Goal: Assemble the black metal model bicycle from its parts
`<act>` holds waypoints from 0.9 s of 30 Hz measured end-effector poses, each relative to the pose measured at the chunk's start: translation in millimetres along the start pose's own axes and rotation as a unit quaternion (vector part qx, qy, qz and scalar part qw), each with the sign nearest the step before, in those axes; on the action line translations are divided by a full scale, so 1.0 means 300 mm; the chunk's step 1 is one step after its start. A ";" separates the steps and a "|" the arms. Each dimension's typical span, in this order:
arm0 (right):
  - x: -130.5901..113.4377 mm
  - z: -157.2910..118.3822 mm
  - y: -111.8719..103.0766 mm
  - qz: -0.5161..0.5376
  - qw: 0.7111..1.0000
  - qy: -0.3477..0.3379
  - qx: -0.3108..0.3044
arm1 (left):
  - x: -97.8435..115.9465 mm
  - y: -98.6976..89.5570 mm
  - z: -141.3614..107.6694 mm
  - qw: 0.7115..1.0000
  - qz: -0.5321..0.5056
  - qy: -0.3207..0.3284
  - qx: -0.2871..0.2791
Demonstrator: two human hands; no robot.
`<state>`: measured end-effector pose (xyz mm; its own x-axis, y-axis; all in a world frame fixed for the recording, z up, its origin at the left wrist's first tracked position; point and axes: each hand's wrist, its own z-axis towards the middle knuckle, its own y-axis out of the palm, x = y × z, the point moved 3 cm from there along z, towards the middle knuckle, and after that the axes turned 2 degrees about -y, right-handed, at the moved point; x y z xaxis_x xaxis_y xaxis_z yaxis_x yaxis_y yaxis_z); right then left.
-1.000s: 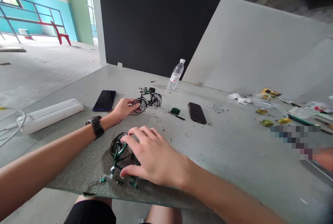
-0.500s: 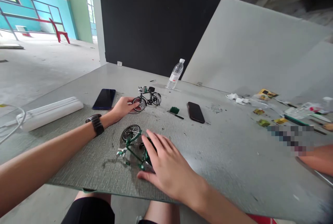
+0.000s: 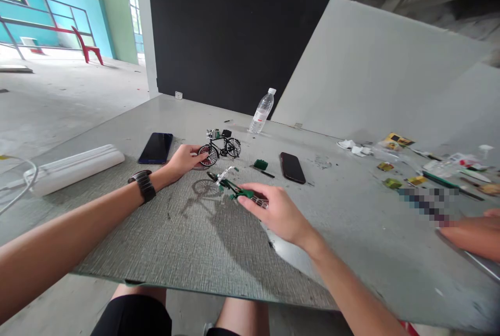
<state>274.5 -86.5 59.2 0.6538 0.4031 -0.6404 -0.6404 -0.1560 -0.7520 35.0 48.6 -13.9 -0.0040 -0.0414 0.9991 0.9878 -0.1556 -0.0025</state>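
RIGHT HAND [image 3: 280, 212]: closed on rear of green model bicycle [image 3: 233, 189], raised | AXIS: 10-to-4 o'clock, front at 10 | BLACK MODEL BICYCLE [image 3: 223, 149]: green's 11 o'clock; nearer left hand [image 3: 183, 163] pinching front wheel [image 3: 208, 156]

place: kinda looks like an unfinished or half-renovated room used as a makeshift workspace, can't pin it down more
floor: bare, dusty concrete floor [image 3: 78, 86]
walls: patchy turquoise paint under raw cement
railing: plain metal railing [image 3: 50, 26] by the window
seating: lone red chair [image 3: 88, 48]
worktop: big grey table [image 3: 344, 226], small stuff scattered around
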 end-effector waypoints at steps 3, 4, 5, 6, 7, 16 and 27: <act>0.049 0.026 -0.029 0.018 1.000 0.022 -0.008 | 0.003 0.000 0.000 1.000 0.011 0.004 0.002; 0.061 0.032 -0.034 0.022 0.999 0.028 -0.012 | 0.003 0.000 0.000 1.000 0.010 0.005 0.001; 0.069 0.037 -0.038 0.028 0.999 0.031 -0.013 | 0.002 0.000 0.001 1.000 0.007 0.004 0.001; 0.074 0.040 -0.040 0.033 0.999 0.031 -0.011 | 0.001 0.000 0.001 1.000 0.001 0.003 -0.001; 0.077 0.041 -0.042 0.039 0.999 0.030 -0.009 | -0.001 0.000 0.001 1.000 -0.004 0.002 -0.002; 0.081 0.032 -0.049 0.008 1.000 0.019 0.013 | 0.001 -0.001 -0.001 1.000 0.014 0.005 -0.001; 0.014 0.029 -0.077 -0.065 0.998 -0.009 -0.006 | -0.008 -0.001 0.004 1.000 -0.007 0.010 -0.007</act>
<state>288.6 -73.2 75.3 0.7235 0.4363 -0.5349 -0.5460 -0.1123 -0.8302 35.0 50.0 -16.2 -0.0203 -0.0586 0.9981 0.9852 -0.1709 0.0100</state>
